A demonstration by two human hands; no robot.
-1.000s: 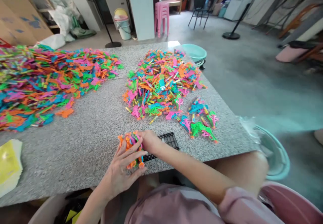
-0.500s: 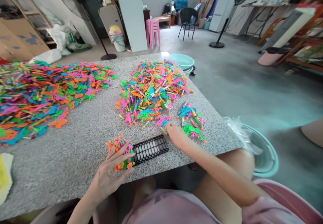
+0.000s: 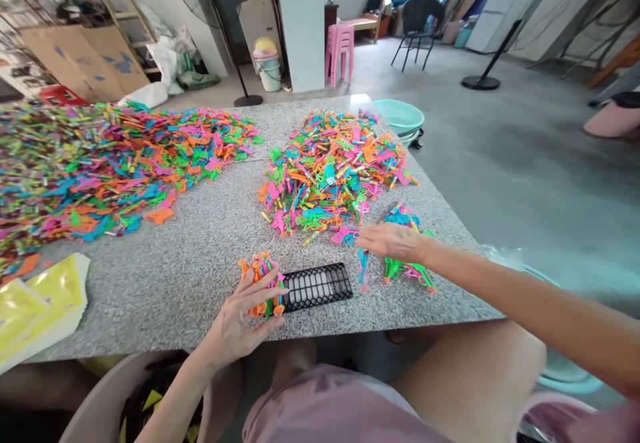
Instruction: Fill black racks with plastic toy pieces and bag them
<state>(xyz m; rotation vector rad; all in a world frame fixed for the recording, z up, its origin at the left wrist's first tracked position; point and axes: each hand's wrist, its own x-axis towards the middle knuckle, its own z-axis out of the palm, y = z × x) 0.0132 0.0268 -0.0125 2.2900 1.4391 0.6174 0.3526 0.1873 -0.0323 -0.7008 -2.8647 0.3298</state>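
My left hand [image 3: 246,311] curls over a bunch of upright toy guns [image 3: 261,282], orange, green, blue and pink, packed in the left end of a black lattice plastic basket [image 3: 320,286]. Its fingers lie across their tops and its thumb is on the near side. The basket's right part shows its bare grid bottom. To the right of the basket, my right hand [image 3: 389,240] has its fingers pinched together. A blue toy gun [image 3: 363,263] with a pink tip hangs at its fingertips. Several loose toy guns [image 3: 410,271] lie beside and partly under that hand.
A heap of toy guns [image 3: 335,170] lies beyond the basket, a larger heap [image 3: 125,170] at the left. Yellow printed packaging [image 3: 47,303] lies at the left edge of the stone table [image 3: 200,256]. Below stands a tub [image 3: 95,410]; a teal basin [image 3: 400,115] is past the far corner.
The view has turned left. My right hand has moved up and away from the basket's right end, and a blue toy gun now shows at its fingertips. My left hand stays over the bunch.
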